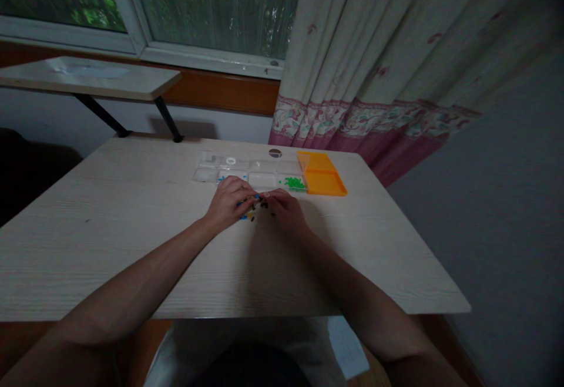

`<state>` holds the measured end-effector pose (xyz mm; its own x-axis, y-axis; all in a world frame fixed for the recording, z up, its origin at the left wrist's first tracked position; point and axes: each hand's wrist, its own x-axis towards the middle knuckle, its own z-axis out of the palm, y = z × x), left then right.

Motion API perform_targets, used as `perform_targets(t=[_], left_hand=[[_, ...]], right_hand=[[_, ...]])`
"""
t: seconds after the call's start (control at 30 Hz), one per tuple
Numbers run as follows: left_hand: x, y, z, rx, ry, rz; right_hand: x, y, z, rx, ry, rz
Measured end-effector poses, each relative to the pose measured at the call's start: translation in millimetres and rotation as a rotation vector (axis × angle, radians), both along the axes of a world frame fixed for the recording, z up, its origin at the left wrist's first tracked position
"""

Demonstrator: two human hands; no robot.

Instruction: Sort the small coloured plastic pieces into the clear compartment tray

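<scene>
My left hand (pixel 231 201) is over a small pile of loose pieces, its fingers bent and drawn together. My right hand (pixel 287 209) meets it from the other side, thumb and fingers closed near the left fingertips. What either hand pinches is too small and too hidden to name. Tiny blue, yellow and dark pieces (pixel 252 218) lie on the table between and below the hands. Just beyond stands a clear plastic compartment box (pixel 263 180). Green pieces (pixel 294 183) fill part of its near right compartment, and a few blue ones (pixel 221 178) show in a compartment behind my left hand.
An orange lid or tray (pixel 326 181) adjoins the box's right end. Behind the box lies a dark round item (pixel 275 153). A raised shelf (pixel 158 84) on black legs stands at the table's (pixel 132 246) back left. A curtain (pixel 335 105) hangs beyond the back right.
</scene>
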<state>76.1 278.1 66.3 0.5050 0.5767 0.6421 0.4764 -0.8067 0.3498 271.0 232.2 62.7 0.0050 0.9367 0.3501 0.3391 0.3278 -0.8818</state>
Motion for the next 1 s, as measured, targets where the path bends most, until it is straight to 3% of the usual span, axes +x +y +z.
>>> perform_targets(t=[0.57,1.0], left_hand=[[-2.8,5.4,-1.3,-0.072,-0.084,0.062],[-28.9,40.2,-17.1,-0.103,-0.231,0.433]], right_hand=[[1.3,-0.4,-2.1,0.115,-0.193,0.065],[3.5,4.4,-3.2,0.155,-0.379,0.000]])
